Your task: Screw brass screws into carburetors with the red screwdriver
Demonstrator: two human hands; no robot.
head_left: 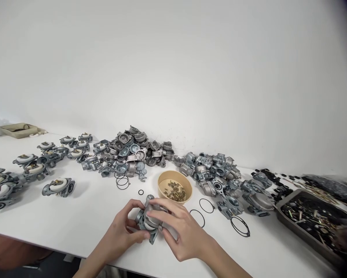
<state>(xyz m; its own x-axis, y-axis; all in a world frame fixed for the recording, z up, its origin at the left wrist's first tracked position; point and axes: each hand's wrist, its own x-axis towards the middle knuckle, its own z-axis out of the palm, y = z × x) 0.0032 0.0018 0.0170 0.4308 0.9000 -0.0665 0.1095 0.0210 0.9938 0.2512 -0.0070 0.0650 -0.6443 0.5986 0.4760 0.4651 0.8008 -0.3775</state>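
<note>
Nearest the camera, the left hand (122, 231) curls its thumb and bent fingers around the left side of a carburetor (150, 221) over the near part of the white table (89, 216); the right hand (185, 227) drapes slightly parted fingers across its rounded top, thumb lower, probably to steady it from both sides. To the left, carburetors with white floats (58, 185) sit float-side up, likely sparing those parts from pressure. Next comes a heap of float bowls (138, 144), then a tan bowl (175, 175), presumably keeping small brass screws (176, 192) from scattering. Farther right are piled carburetor bodies (202, 175), loose black gasket rings (248, 233) and a metal tray (297, 234) of mixed parts. No brand, label or writing is readable.
</note>
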